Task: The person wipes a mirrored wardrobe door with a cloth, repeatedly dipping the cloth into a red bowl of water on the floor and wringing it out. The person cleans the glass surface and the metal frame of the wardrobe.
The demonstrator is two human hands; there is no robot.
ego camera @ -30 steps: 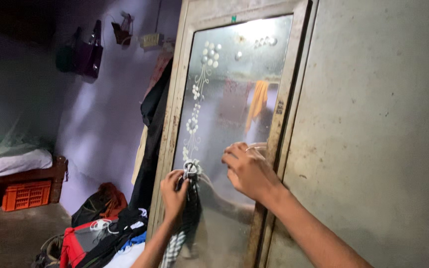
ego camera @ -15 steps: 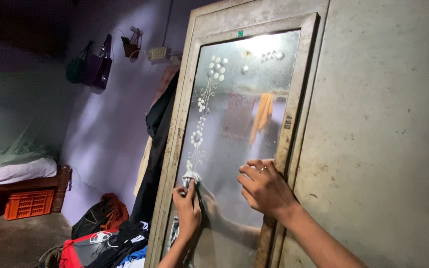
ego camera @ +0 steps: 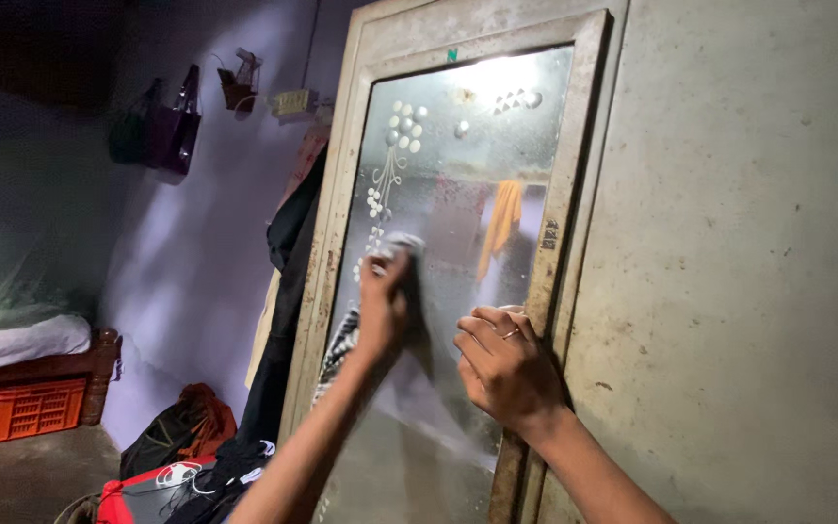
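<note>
Fingers of our right hand (ego camera: 504,367) curled shut over the right edge of the tarnished metal-framed mirror door (ego camera: 563,194), steadying it. Further in, our left hand (ego camera: 383,301) clenched a dark checked cloth (ego camera: 402,245) against the glass, cloth above the knuckles, tail hanging below.

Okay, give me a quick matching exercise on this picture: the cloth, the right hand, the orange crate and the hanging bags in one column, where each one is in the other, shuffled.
Things:
1. cloth
2. right hand
3. orange crate
4. hanging bags

Places:
A. under the bed, low on the left
B. pressed to the mirror glass by the left hand
C. high on the purple wall
D. gripping the mirror door's right frame edge

Pairs: 1-B, 2-D, 3-A, 4-C
</note>
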